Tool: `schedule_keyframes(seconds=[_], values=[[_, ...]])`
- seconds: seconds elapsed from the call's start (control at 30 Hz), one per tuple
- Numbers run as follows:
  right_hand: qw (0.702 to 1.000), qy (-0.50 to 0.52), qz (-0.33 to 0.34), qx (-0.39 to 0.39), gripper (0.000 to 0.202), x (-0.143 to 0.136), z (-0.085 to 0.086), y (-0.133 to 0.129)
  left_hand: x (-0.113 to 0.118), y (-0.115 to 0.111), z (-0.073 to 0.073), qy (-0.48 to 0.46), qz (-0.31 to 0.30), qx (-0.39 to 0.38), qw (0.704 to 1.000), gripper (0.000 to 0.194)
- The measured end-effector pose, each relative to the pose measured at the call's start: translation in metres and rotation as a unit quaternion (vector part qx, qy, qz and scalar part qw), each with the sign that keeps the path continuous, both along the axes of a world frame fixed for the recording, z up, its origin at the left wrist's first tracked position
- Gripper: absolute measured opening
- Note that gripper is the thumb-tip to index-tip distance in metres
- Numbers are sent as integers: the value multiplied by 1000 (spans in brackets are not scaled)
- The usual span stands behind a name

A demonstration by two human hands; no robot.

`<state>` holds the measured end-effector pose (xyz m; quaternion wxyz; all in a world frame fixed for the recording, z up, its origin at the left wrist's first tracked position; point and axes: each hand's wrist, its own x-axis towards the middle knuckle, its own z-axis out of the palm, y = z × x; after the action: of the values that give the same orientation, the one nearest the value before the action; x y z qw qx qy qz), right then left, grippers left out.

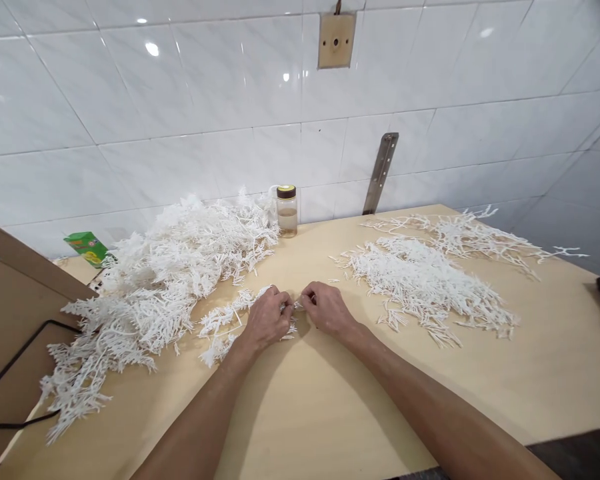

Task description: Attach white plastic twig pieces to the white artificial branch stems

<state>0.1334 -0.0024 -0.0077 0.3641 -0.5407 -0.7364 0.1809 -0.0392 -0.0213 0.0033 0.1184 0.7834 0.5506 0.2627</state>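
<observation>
While both forearms reach up from the bottom edge, I see the hands meet near the centre of the frame, low over the pale worktop [290,427]. The left hand [273,317] has its fingers curled closed on a white branch [227,315], whose feathery sprays stick out to the left of the knuckles, lying along the worktop. Just beside it, the right hand [326,307] has thumb and fingers drawn narrow at the branch's other end; from where I stand I cannot tell whether they grip it.

Over the left of the frame spreads a big, bushy heap of white branches [180,260], with a green carton [87,248] behind it and a brown board [25,313] at the left edge, a black cord [17,427] in front of that. Right of centre lies a flatter pile of small white sprigs [420,280], and beyond it, toward the upper right, a tangle of bare white stems [475,237]. A dark-lidded jar [287,217] stands against the tiled wall [205,87], upper middle, partly filled with liquid.
</observation>
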Motion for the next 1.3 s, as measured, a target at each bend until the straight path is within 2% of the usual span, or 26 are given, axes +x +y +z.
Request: schedule_keyframes(seconds=[0.1, 0.2, 0.37, 0.43, 0.57, 0.67, 0.93, 1.3], values=[[996, 47, -64, -48, 8, 11, -6, 8, 1, -1, 1, -31, 1, -6, 1000, 14], [987, 90, -99, -90, 10, 29, -7, 15, 1, 0, -2, -79, 16, 12, 997, 11], [984, 28, -172, 38, 11, 47, -1, 19, 1, 3, -10, -130, 42, 66, 988, 12], [987, 33, -145, 66, 15, 43, 4, 15, 2, 3, -11, -129, 42, 80, 987, 12], [995, 95, 8, 41, 22, 22, 13, -1, 3, 0, -11, -108, 29, 94, 989, 13], [992, 99, 64, 36, 20, 9, 14, -7, 4, -1, -11, -107, 20, 97, 989, 12], [990, 116, 72, -30, 19, 7, 13, -9, 6, -1, -13, -99, 27, 76, 992, 15], [987, 114, 72, -89, 23, 3, 18, -12, 7, -5, -10, -36, 30, 81, 996, 17]])
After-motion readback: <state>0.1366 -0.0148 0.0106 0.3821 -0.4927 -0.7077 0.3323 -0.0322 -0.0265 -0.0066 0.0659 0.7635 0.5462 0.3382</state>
